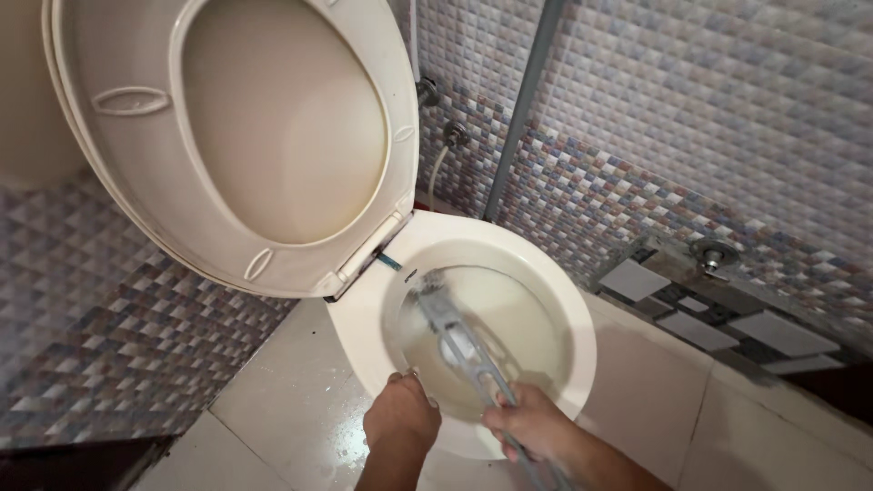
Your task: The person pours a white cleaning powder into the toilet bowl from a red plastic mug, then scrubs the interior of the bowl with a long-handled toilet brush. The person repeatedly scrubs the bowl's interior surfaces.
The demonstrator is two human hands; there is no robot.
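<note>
The right hand [530,422] is wrapped around the lower end of a long grey brush [452,335], fingers curled tight on the handle, at the near rim of a white toilet bowl [582,314]. The brush slants up and away from that hand into the bowl, and its blurred head lies at the far side of the bowl, close under the hinge of the seat. A pale lump sits on the handle about halfway along, over the water. The left hand [401,412] is just beside the right one, at the near left part of the rim; its fingers are bent down over the rim and hold nothing that can be seen, though whether the fingertips press on the rim cannot be told. The seat [136,100] and lid are raised, leaning back and to the left above the bowl. The bowl stands on a pale tiled floor [273,400]. Behind it rises a wall of small mosaic tiles [691,109], with a grey pipe [527,100] running down it and two metal taps near the hinge.
</note>
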